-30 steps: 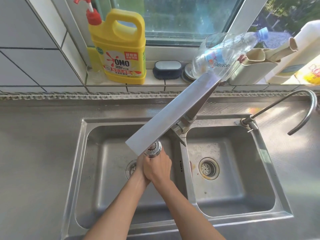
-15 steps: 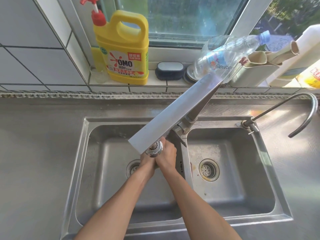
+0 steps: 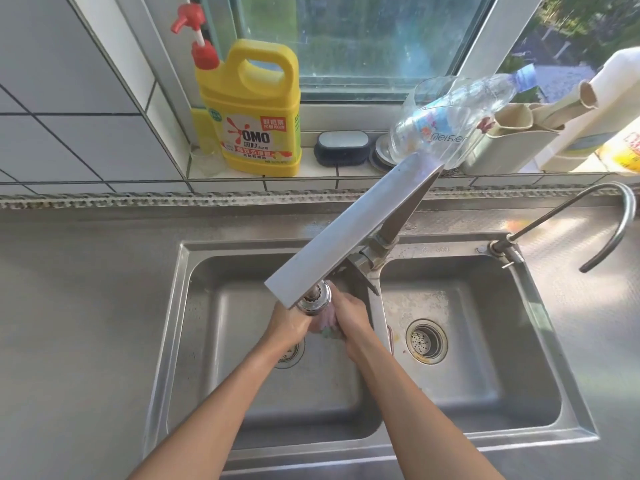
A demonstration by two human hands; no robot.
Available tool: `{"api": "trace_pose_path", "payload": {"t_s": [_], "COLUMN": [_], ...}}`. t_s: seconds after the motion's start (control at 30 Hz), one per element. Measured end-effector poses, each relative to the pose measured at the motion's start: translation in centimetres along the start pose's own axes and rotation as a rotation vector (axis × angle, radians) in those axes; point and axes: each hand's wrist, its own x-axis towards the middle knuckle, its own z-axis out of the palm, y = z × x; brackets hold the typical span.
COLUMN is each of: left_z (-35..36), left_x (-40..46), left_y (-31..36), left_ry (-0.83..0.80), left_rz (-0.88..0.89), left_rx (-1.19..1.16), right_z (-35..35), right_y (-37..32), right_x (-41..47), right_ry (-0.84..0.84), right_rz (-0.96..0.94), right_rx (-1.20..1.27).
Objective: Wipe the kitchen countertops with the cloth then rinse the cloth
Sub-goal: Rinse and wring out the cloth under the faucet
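Cloth sits bunched directly under the faucet head, over the left basin. My left hand and right hand flank the faucet head. Both sets of fingers curl around the cloth, squeezing it between them.

White tiled wall at left with dark grout. Window behind the tiled sill, glass smeared, greenery outside. Steel counter with double sink. Strong sunlight falls from the right onto the counter's right side
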Motion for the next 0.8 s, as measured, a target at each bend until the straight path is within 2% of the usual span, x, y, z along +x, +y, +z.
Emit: {"api": "trace_pose_path", "payload": {"t_s": [0.13,0.3,0.37,0.43,0.53,0.67,0.73,0.8], "left_z": [-1.5,-1.9,-1.9,-2.1,-2.7,-1.6,-0.9,-0.3], "left_x": [-0.2,-0.7,-1.0,-1.0,-1.0,-1.4,-1.2,-0.9], "left_y": [-0.4,-0.2,-0.2,-0.7,-1.6,-2.1,-1.0,0.4], "left_ry": [0.039,-0.038,-0.032,0.007,0.145,0.219,0.189,0.043], "left_rz": [-0.169,-0.32,-0.35,-0.349,-0.344,-0.409,-0.504,-0.587], "left_rx": [-0.219,-0.41,-0.451,-0.443,-0.358,-0.326,-0.456,-0.651], "right_z": [-1.4,-1.1,-0.3,0.4,0.6,0.7,1.0,1.0], "right_y": [0.9,3.0,3.5,3.3,2.4,1.0,0.4,0.2], "right_x": [-0.4,-1.6,-1.8,-2.0,-2.1,-2.5,-3.0,-3.6], "right_ry": [-0.007,-0.257,-0.304,-0.287,-0.174,-0.08,-0.035,0.002], "right_rz": [-0.046,0.118,0.209,0.222,0.096,-0.152,-0.321,-0.441], "right_rx": [-0.059,0.036,0.099,0.11,-0.02,-0.137,-0.218,-0.338]}}
